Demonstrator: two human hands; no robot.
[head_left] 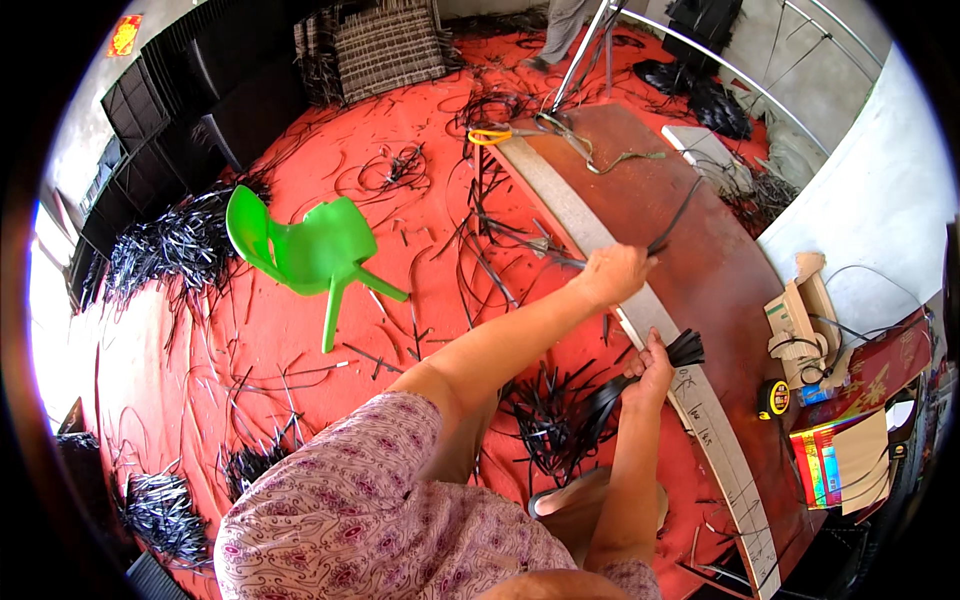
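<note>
Floral pink sleeves sit closest, both bare forearms reaching out to the long brown wooden table [700, 250]. Right hand [652, 362] is clenched around a bundle of flat black plastic strips [684, 349] at the table's near edge, beside the pale grey measuring board [640, 300] lying along it. Left hand [612, 274] pinches a single black strip [678, 216], drawing it up over the board. These strips look light, thin, springy and slick, best gripped near their ends. Further off, loose strips litter the red carpet [330, 420] around a tipped green plastic chair [305, 250]; a yellow tape measure [777, 397] rests at the table's right edge.
</note>
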